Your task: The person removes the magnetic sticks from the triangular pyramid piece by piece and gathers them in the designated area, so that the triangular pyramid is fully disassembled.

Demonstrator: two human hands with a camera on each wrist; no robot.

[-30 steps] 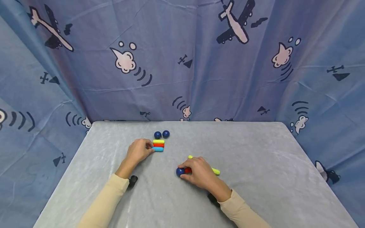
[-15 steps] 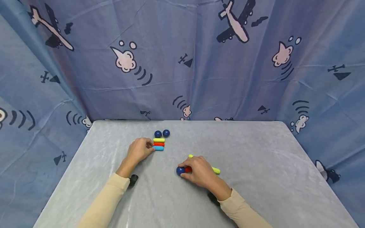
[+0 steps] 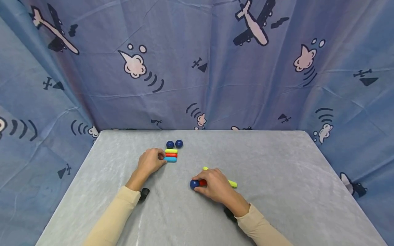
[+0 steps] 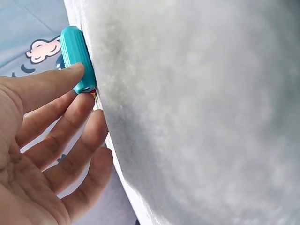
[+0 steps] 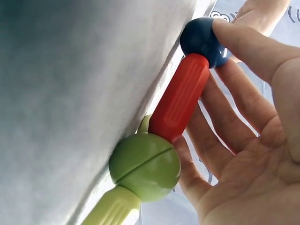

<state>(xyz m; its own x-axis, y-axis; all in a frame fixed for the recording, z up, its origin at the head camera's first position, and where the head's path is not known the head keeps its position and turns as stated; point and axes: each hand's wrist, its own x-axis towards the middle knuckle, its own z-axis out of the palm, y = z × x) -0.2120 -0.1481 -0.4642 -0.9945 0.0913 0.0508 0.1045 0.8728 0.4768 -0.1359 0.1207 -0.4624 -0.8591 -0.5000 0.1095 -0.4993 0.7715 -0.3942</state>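
Note:
My left hand (image 3: 150, 161) is at the left ends of three short magnetic rods lying side by side: a light-blue rod (image 3: 170, 159), a red rod (image 3: 171, 155) and a yellow rod (image 3: 171, 151). In the left wrist view its thumb presses the light-blue rod (image 4: 74, 58), with fingers curled on the far side. My right hand (image 3: 216, 185) pinches a dark-blue ball (image 3: 194, 184) between thumb and fingers. A red rod (image 5: 180, 96) joins that ball to a green ball (image 5: 145, 166), and yellow-green rods (image 5: 115, 206) extend from it; the right hand partly hides this piece in the head view.
Behind the row of rods sit two dark-blue balls (image 3: 174, 144). Everything rests on a grey cloth-covered table (image 3: 261, 153). A blue patterned curtain (image 3: 172, 68) hangs along the table's back edge and sides.

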